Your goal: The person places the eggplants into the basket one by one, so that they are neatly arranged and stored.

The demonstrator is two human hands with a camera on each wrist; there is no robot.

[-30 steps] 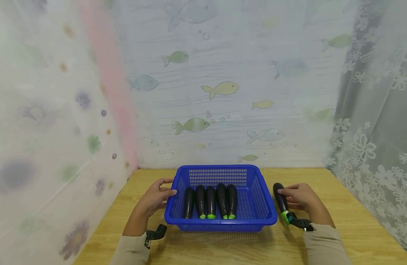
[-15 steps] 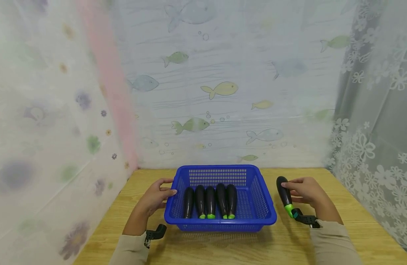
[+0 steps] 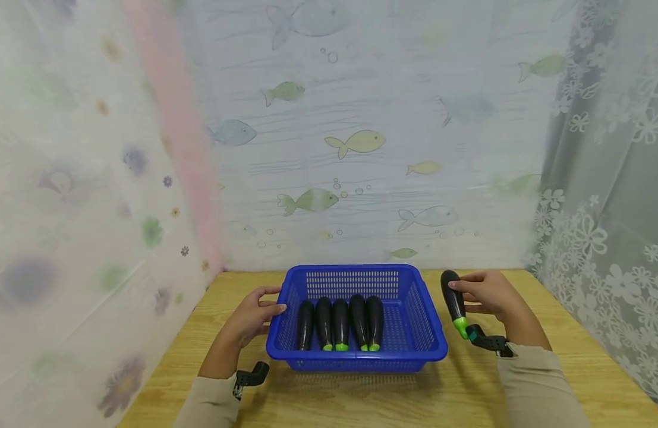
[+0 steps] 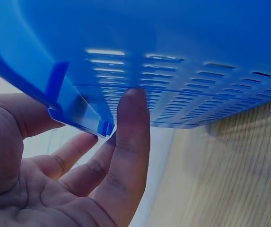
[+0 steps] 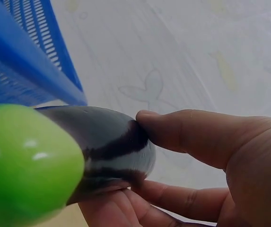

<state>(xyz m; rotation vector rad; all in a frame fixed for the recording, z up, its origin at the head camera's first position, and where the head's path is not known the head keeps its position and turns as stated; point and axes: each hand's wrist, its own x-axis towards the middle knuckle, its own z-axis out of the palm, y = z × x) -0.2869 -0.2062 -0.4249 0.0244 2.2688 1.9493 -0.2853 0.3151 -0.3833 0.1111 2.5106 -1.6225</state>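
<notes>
A blue plastic basket (image 3: pixel 355 356) with slotted sides stands on the table. Several dark eggplants (image 3: pixel 340 324) with green stem ends lie in it side by side, towards its left. My left hand (image 3: pixel 252 318) grips the basket's left rim, thumb over the edge and fingers against the outer wall, as the left wrist view shows. To the right of the basket, my right hand (image 3: pixel 486 294) pinches one more eggplant (image 3: pixel 453 297) between thumb and fingers. Its green end (image 5: pixel 31 163) points back towards the wrist camera. This eggplant is apart from the basket and looks raised off the table.
The wooden table (image 3: pixel 334 404) extends around the basket. Behind it hangs a pale fish-patterned curtain (image 3: pixel 371 226), with a flowered sheet (image 3: pixel 82 238) at left and a lacy grey curtain (image 3: pixel 617 249) at right. A small black camera mount sits on each wrist.
My right hand has lifted the eggplant up and away, first slightly to the right, then a little back left. The left hand and basket have stayed in place.
</notes>
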